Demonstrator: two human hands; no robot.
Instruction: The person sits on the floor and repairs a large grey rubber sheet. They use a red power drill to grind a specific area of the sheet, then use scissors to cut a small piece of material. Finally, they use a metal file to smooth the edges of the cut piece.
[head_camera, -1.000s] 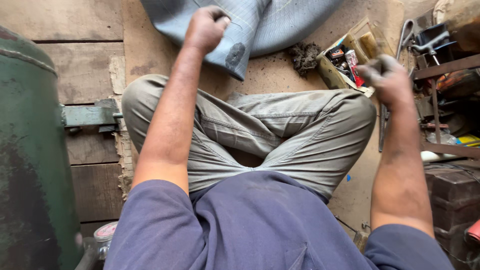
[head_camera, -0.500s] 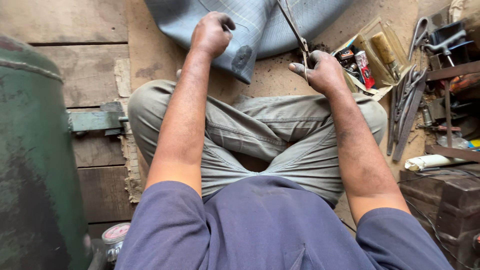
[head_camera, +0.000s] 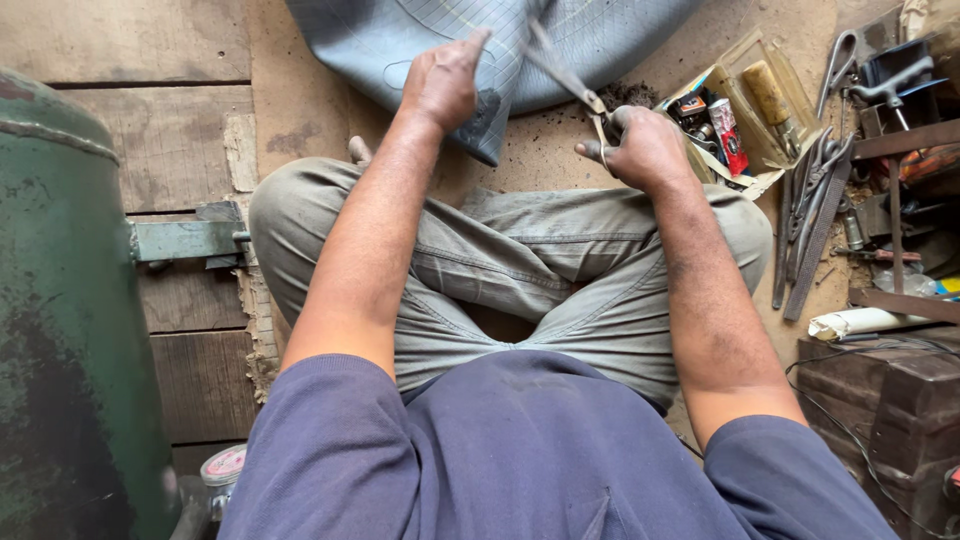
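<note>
Your right hand (head_camera: 645, 150) has swung in from the tool pile at your right and now sits just in front of your knee, its fingers wrapped tight around the handles of a pair of metal scissors (head_camera: 565, 75). A second ago that hand was out by the clutter and held nothing you could see as a cutter; now the blades point up and left toward the grey rubber tube (head_camera: 470, 45) lying on the floor ahead of you. That puts the cutting edge close to the rubber, though the blades are blurred and you cannot tell whether they touch it.

Your left hand (head_camera: 445, 80) stays where it was, fingers curled over the tube's near edge, pinning the flap.

The tube is soft, matt, dusty grey with faint chalk lines crossing it. The floor is worn plywood and planks. A dented green tank (head_camera: 60, 300) stands at your left; rusty flat tools (head_camera: 810, 200) lie at your right.
</note>
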